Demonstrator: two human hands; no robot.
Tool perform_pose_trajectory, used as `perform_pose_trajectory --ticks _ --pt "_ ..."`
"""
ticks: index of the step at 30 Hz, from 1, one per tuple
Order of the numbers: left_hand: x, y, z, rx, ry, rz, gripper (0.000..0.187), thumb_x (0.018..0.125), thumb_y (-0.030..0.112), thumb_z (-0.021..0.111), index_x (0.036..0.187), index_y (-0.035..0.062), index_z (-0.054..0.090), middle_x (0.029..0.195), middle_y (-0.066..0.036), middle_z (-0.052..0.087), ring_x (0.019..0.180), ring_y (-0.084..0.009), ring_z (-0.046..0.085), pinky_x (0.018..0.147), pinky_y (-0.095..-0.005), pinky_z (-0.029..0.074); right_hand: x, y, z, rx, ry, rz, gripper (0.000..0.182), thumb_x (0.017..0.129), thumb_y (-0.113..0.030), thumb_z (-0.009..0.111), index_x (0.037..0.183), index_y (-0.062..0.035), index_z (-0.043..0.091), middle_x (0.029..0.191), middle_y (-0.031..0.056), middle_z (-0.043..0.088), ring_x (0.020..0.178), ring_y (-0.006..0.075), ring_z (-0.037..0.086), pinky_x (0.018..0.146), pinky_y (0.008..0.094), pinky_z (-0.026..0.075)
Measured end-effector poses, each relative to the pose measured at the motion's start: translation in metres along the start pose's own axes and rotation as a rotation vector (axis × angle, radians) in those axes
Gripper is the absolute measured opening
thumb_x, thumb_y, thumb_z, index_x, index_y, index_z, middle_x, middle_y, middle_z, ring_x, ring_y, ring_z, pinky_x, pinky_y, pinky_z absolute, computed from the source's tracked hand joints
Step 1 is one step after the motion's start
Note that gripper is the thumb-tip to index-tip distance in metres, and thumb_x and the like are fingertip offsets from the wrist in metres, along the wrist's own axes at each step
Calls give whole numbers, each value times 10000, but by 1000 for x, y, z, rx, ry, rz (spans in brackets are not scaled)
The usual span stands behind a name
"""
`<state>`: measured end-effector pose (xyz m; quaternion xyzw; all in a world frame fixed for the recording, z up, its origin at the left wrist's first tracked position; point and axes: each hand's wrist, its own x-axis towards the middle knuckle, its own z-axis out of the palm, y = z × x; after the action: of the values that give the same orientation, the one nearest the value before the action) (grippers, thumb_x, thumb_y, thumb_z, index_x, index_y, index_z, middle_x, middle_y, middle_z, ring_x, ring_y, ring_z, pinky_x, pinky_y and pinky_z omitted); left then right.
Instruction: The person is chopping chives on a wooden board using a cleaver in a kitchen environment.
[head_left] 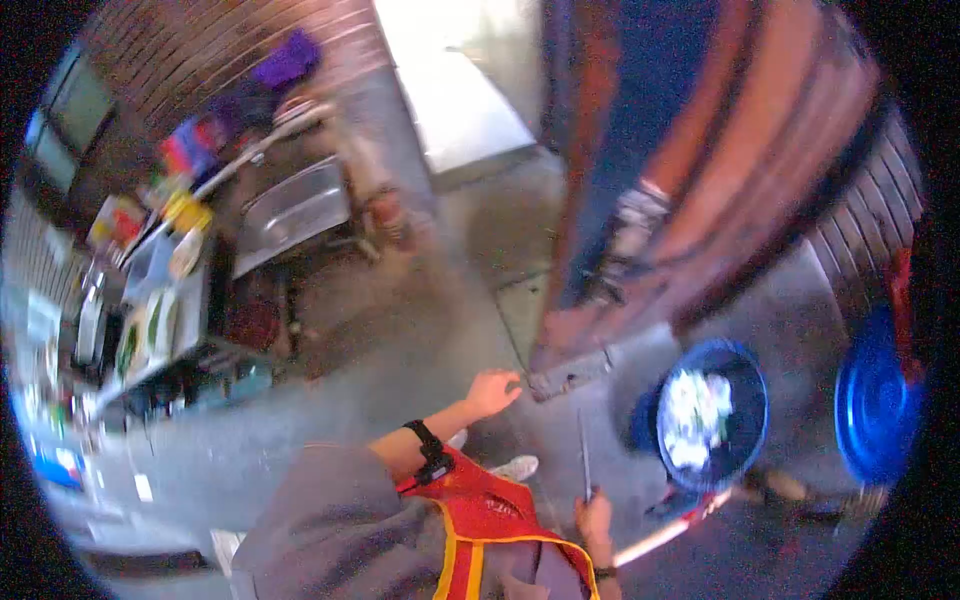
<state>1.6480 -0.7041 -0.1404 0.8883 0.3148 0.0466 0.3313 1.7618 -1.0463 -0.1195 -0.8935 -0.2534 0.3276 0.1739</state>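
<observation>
My left hand [494, 393], below a black wristwatch, is stretched out near the lower edge of a large brown and blue blurred panel [690, 130]. Its fingers look loosely bent and apart, with nothing seen in them. Lower down, my right hand [593, 515] is closed around the handle of a knife [585, 450], whose thin blade points away from me. To the right of the knife stands a round dark blue bin [762, 415] with crumpled white material [693, 415] inside. A red apron [490, 500] with yellow edging covers my front.
A metal sink [300, 205] is at the upper left, beside a counter [190, 310] with trays and colourful packets. Another blue round container [875, 400] stands at the far right. A white shoe [516, 468] shows on the floor.
</observation>
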Motion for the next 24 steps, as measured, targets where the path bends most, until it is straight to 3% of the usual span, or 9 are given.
perform_pose_trajectory --ticks 2,5,8,11,13,17,24 --pt "-22 -42 -26 -201 47 -213 314 776 311 608 977 70 620 961 -139 642 935 -315 590 810 -421 468 8 -29 22 -77 -85 -124 398 753 -222 594 1082 -1 566 837 236 627 771 386 615 689 442 488" --pt "-90 -81 -67 -210 18 -345 282 804 313 569 976 95 621 925 -113 652 875 -303 612 778 -420 479 5 -70 56 -178 -178 -287 358 745 -197 600 1054 -16 592 799 216 631 724 367 619 665 436 487" --pt "-160 -134 -88 51 288 -278 269 827 322 530 977 119 622 913 -109 652 890 -321 605 761 -425 482 2 -138 69 -257 -223 -525 360 743 -173 600 1070 -23 591 772 209 628 701 355 619 651 433 481" --pt "-241 -193 -139 -111 232 -502 257 831 314 513 978 133 623 924 -112 649 878 -328 605 753 -429 483 -20 -221 112 -342 -195 -649 376 747 -148 593 1101 -21 579 777 214 625 700 349 620 641 425 476" --pt "-295 -232 -167 -136 359 -503 249 830 302 518 978 131 623 911 -113 650 870 -326 607 747 -429 483 -35 -279 138 -390 -156 -734 384 752 -133 586 1118 -19 571 782 217 623 698 343 621 636 418 475" --pt "-425 -329 -214 -136 572 -625 227 834 280 519 964 130 628 875 -114 652 844 -323 614 734 -425 488 -81 -389 254 -84 -95 -841 340 781 -153 576 1088 -8 568 788 217 609 666 351 601 613 417 467" --pt "-632 -431 -302 -191 849 -935 246 843 276 529 993 111 633 894 -127 654 852 -311 618 728 -398 488 -175 -562 395 -337 -306 -1095 231 779 -199 595 807 30 580 599 189 563 534 309 570 522 402 438"
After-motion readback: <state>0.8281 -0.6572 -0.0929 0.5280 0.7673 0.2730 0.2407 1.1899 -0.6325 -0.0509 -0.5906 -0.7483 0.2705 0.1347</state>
